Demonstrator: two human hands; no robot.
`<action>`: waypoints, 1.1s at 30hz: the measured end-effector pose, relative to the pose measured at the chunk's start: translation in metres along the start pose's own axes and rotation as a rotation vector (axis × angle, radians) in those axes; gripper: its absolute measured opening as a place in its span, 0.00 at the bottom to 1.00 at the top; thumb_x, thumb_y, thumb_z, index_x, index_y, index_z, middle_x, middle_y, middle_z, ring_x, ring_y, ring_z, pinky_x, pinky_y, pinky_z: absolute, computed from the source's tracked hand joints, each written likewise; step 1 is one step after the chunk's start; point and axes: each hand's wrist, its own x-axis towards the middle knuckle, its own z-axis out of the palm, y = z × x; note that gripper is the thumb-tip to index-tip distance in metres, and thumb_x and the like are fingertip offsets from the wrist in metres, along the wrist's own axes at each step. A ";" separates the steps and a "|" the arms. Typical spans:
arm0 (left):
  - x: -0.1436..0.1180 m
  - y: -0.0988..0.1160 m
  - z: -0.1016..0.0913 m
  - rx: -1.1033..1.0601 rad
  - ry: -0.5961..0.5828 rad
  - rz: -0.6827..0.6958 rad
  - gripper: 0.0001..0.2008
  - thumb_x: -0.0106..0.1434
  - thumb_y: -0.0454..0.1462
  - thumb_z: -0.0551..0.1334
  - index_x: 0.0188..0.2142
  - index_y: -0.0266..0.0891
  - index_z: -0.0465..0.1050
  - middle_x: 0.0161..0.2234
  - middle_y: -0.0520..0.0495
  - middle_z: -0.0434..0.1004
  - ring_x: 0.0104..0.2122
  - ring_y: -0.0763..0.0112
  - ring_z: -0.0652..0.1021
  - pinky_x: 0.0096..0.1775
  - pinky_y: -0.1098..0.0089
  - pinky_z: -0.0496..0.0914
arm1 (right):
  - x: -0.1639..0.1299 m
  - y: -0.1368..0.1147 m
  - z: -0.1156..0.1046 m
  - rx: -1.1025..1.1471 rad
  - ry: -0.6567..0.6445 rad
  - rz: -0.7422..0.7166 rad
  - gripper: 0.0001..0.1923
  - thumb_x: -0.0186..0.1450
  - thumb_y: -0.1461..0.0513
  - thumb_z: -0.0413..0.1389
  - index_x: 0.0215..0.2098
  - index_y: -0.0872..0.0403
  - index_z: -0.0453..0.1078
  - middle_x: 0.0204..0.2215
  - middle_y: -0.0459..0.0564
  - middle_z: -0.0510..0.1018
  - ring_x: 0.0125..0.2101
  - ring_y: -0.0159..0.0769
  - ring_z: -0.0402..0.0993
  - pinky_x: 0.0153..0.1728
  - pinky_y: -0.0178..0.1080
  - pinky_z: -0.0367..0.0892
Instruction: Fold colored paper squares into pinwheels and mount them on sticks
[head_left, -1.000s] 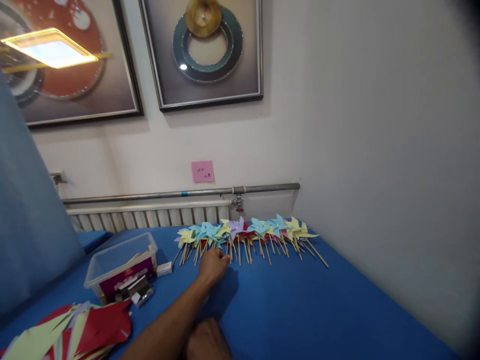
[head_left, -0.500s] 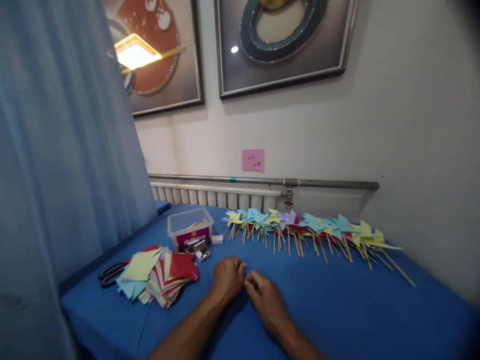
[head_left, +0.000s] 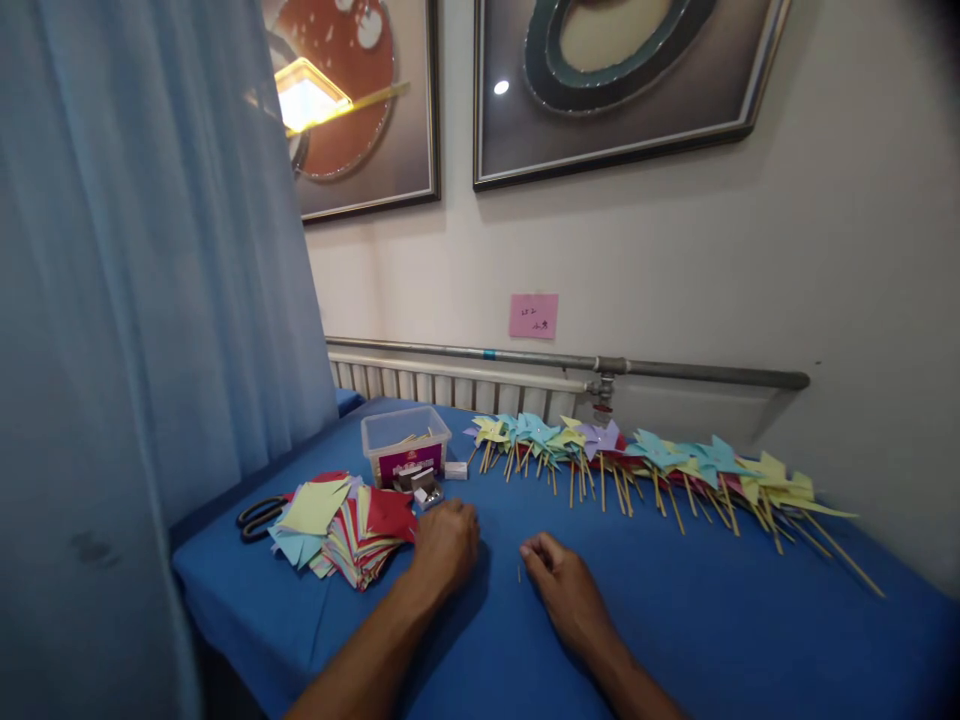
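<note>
My left hand (head_left: 448, 545) is over the blue cloth, fingers curled down and closed. It is just in front of a small open box (head_left: 429, 494) with shiny bits inside, and right of the red sheets of a stack of cut coloured paper (head_left: 352, 530). Any thing in its fingers is hidden. Farther right, my right hand (head_left: 562, 580) has thumb and fingertips pinched together. A thin pin-like sliver (head_left: 519, 574) shows just below those fingertips; whether they hold it, I cannot tell.
Many paper pinwheels on sticks (head_left: 600, 440) lie in a row along the back right. A clear plastic tub (head_left: 406, 430) with sticks and a small white box (head_left: 456, 470) stand behind my left hand. Black-handled scissors (head_left: 259, 518) lie left. A blue curtain (head_left: 172, 300) hangs left; a pipe (head_left: 540, 358) runs behind.
My hands, close together before, have moved apart. The left one has gone toward the small open box. The sliver by the right fingertips now shows. The view has shifted slightly left.
</note>
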 end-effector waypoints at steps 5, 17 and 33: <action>-0.021 -0.067 -0.025 0.252 0.156 -0.103 0.20 0.65 0.43 0.60 0.53 0.37 0.75 0.61 0.34 0.70 0.62 0.47 0.66 0.60 0.50 0.56 | 0.002 0.004 0.003 -0.014 -0.001 0.007 0.13 0.64 0.54 0.50 0.25 0.50 0.66 0.18 0.41 0.66 0.21 0.34 0.62 0.26 0.36 0.54; -0.041 -0.095 -0.030 0.242 0.217 -0.097 0.14 0.66 0.41 0.58 0.42 0.39 0.82 0.54 0.37 0.78 0.58 0.50 0.71 0.58 0.51 0.60 | 0.002 0.002 0.002 -0.085 -0.044 0.019 0.14 0.65 0.53 0.48 0.26 0.50 0.64 0.20 0.43 0.70 0.23 0.35 0.65 0.27 0.36 0.55; -0.027 -0.094 -0.050 0.284 0.405 -0.075 0.16 0.70 0.42 0.56 0.47 0.40 0.80 0.54 0.38 0.79 0.54 0.52 0.75 0.55 0.54 0.63 | 0.005 0.008 0.004 -0.110 -0.048 -0.001 0.14 0.65 0.53 0.47 0.27 0.50 0.65 0.20 0.44 0.70 0.24 0.36 0.66 0.28 0.37 0.55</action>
